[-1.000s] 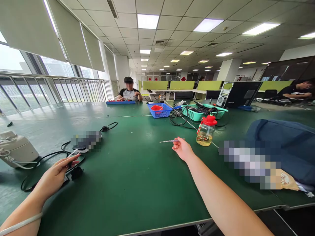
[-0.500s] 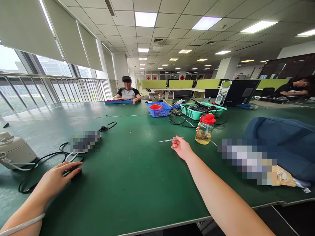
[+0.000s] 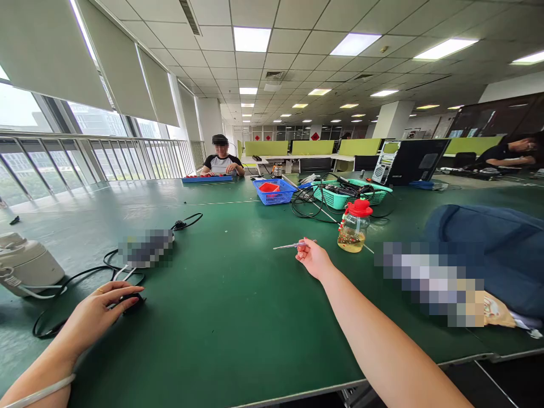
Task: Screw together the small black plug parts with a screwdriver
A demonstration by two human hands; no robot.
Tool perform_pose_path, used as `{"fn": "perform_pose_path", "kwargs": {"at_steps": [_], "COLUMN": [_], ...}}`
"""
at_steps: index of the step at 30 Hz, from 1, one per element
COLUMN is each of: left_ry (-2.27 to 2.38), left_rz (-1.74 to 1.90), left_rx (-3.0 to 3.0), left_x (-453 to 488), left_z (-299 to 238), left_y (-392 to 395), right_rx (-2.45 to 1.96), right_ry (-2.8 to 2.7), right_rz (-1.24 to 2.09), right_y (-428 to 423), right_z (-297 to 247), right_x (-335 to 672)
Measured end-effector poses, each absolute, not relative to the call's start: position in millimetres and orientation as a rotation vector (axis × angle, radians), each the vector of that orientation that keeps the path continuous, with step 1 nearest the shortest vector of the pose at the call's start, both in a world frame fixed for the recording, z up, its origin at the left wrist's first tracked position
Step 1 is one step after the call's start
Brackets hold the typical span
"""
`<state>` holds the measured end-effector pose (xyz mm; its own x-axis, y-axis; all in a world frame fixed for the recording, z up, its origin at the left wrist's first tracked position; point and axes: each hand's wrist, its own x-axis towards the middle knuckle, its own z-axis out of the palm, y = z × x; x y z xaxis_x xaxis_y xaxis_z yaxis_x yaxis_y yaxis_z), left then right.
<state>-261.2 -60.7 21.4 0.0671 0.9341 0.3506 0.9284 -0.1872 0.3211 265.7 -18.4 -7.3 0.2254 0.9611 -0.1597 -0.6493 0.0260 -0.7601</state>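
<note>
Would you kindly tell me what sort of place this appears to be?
Probably an open-plan office: yellow-green desk partitions stand in the background, panel lights are set into the tiled ceiling, and roller blinds hang along the left side.

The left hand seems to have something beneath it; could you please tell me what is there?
Part of a black object shows beneath the left hand, over the green tabletop. The hand hides the rest, so I cannot tell its full shape.
</note>
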Motion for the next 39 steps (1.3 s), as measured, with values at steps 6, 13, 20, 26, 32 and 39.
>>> {"fn": "perform_pose_path", "kwargs": {"at_steps": [6,13,20,26,32,39], "left_ry": [1.960,1.896,1.805,1.821,1.793,1.818], "left_rz": [0.714,0.704,0.735,0.700,0.659,0.586], "left_rx": [2.213,2.280,2.331,2.263,2.182,2.189], "left_x": [-261.7,-262.7,-270.3,-278.7,-285.9,-278.3], "left_z": [25.4,25.4,18.6,9.8,-0.6,4.6], "left_y": [-60.7,-62.1,-59.9,-58.1,-53.3,-57.6], "right_rx": [-0.850,-0.851,-0.853,-0.859,-0.866,-0.875], "right_ry": [-0.455,-0.454,-0.460,-0.456,-0.458,-0.461], "right_rz": [1.320,1.321,1.320,1.325,1.331,1.332], "right_y": [-16.3,-16.5,-16.9,-16.4,-17.5,-17.7], "right_z": [-8.6,-9.0,-8.4,-8.8,-7.2,-6.5], "right_x": [266.4,266.1,266.0,266.9,266.1,265.4]}}
